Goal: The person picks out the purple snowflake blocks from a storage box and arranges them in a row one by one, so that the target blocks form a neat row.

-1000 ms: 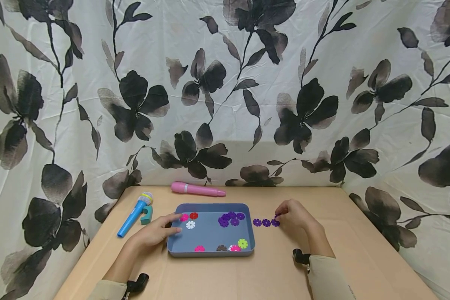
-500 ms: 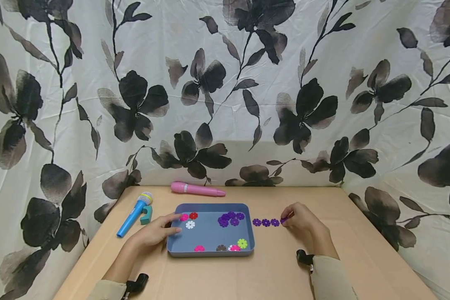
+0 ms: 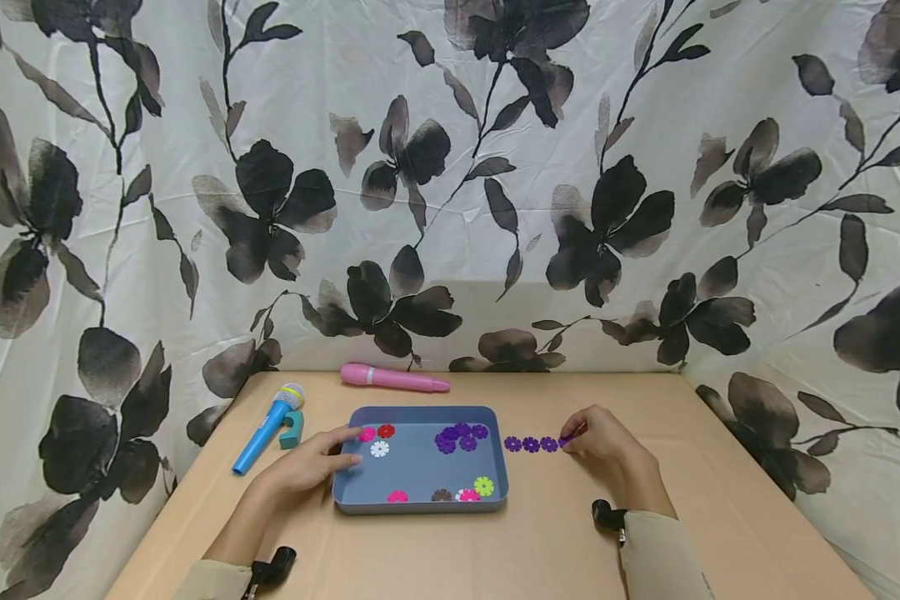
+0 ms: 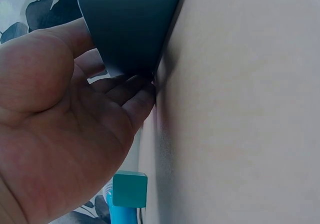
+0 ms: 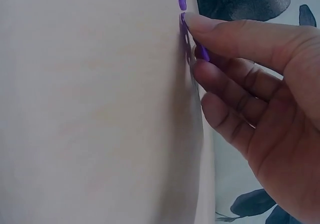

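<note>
My left hand (image 3: 307, 461) grips the left side of a grey-blue tray (image 3: 420, 475), thumb over the rim; in the left wrist view the other fingers lie against the outside of the tray (image 4: 127, 28). At the right, my right hand (image 3: 607, 437) pinches a purple flower-shaped disc (image 5: 204, 52) between thumb and fingers, close over the table. This disc is at the right end of a row of purple flower discs (image 3: 531, 445) beside the tray. More purple discs (image 3: 457, 437) are heaped in the tray's upper right.
Inside the tray are also a red disc (image 3: 386, 431), a white disc (image 3: 379, 449), a lime disc (image 3: 483, 486), a brown disc (image 3: 442, 495) and several pink ones. A pink microphone (image 3: 395, 377) lies behind; a blue microphone (image 3: 262, 435) and a teal block (image 3: 291, 430) lie left.
My right hand has shifted slightly right along the row, uncovering the third purple disc, with a purple disc at its fingertips. The left hand stays on the tray.
</note>
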The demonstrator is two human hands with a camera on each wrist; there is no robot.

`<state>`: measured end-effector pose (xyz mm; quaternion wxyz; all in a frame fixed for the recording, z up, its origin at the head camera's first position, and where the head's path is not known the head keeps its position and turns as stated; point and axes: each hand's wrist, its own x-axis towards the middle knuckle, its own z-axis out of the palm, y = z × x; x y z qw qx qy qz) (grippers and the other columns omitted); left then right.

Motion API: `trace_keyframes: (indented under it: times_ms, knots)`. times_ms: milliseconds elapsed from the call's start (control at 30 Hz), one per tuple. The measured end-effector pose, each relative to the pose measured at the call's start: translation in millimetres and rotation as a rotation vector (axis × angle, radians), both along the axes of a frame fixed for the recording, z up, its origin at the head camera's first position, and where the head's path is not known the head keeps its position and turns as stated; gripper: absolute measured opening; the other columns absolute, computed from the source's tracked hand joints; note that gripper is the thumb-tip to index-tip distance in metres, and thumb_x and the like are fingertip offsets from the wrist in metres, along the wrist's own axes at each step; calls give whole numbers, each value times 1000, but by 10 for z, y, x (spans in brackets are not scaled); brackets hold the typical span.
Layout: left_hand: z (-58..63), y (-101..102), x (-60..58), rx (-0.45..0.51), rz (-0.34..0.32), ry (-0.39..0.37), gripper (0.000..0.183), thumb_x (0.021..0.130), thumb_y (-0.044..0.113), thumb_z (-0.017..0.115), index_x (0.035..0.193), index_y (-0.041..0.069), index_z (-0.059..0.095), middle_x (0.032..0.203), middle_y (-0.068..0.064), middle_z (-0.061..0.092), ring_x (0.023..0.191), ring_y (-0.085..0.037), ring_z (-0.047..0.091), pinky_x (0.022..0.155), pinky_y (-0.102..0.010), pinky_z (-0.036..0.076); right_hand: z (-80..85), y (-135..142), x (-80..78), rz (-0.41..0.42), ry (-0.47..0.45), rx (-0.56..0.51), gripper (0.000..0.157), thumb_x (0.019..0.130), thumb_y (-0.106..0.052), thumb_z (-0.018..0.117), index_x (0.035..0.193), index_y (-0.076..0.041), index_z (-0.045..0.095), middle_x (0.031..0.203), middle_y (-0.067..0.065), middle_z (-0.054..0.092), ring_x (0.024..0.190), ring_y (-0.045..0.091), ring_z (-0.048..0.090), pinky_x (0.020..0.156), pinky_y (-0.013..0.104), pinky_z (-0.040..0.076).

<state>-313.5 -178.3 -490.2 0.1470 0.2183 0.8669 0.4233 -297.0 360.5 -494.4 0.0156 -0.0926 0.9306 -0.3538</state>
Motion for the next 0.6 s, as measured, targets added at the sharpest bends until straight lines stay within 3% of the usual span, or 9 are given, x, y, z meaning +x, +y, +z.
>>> trace_keyframes:
  times_ms: [400, 600]
  knots:
    - [2, 1, 2, -3, -3, 4, 63, 103, 29, 66, 157, 5, 45, 166, -28, 31, 157, -51, 19, 125, -69, 19, -3, -5, 5, -8, -18, -21, 14, 81, 2, 85, 92, -1, 77, 87, 7, 75, 76, 16, 58, 62, 24, 48]
    - [-14, -2, -7, 7, -3, 0, 64, 103, 30, 67, 157, 5, 45, 166, -29, 30, 157, -51, 18, 125, -68, 18, 57, -87, -40, -33, 92, 17, 13, 89, 2, 77, 101, 0, 76, 88, 6, 70, 80, 16, 58, 67, 24, 49]
